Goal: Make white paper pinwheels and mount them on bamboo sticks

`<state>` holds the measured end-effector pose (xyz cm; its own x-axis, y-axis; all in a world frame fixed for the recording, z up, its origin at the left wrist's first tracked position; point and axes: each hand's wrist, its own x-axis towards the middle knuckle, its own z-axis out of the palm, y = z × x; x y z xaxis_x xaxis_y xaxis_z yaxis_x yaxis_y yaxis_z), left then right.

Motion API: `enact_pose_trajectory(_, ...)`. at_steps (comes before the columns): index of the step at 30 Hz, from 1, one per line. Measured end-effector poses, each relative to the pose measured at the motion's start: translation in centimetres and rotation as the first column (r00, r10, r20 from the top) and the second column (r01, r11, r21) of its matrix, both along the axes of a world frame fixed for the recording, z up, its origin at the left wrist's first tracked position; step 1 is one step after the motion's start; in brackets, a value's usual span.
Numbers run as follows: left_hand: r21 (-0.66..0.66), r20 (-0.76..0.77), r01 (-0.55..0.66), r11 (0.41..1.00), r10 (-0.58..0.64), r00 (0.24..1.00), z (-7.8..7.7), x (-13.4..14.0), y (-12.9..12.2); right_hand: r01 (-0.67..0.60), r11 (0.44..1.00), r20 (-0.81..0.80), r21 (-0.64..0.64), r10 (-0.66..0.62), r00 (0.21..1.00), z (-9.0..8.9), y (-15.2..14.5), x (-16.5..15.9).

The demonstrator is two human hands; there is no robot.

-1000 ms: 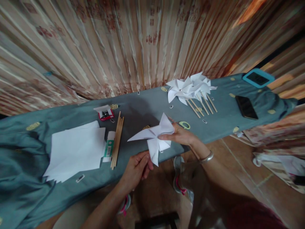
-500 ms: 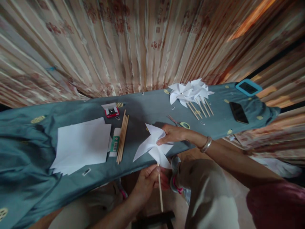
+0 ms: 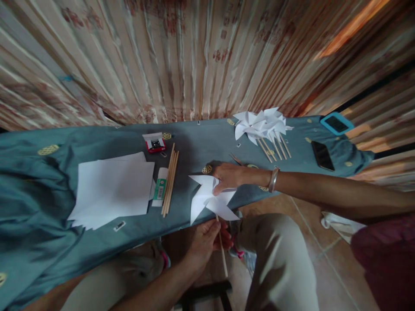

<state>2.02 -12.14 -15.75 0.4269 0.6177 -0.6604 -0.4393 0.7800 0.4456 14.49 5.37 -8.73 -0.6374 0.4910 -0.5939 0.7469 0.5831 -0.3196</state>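
My left hand (image 3: pixel 207 237) pinches the wooden stick (image 3: pixel 222 246) below the table edge. Just above, my right hand (image 3: pixel 231 176) presses the paper pinwheel (image 3: pixel 209 198) at its centre. Finished pinwheels (image 3: pixel 261 123) lie beyond my right fingers.

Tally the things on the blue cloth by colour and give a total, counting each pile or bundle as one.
White: 4 - paper stack, held pinwheel, finished pinwheel pile, glue stick
Wooden: 1 - stick bundle
Red: 1 - small box
Black: 1 - phone
Turquoise: 1 - cased device
Total: 8
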Motion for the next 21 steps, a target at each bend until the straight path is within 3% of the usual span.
enact_pose_trajectory(11, 0.061, -0.008, -0.007, 0.998, 0.007, 1.0, -0.91, 0.62, 0.06, -0.008, 0.999, 0.053, -0.048, 0.01, 0.999, 0.09, 0.38, -0.7)
enact_pose_trajectory(21, 0.095, -0.017, 0.023, 0.995, -0.021, 1.0, -0.82, 0.45, -0.04, -0.041, 0.993, 0.05, -0.113, 0.047, 0.998, -0.03, 0.88, -0.96)
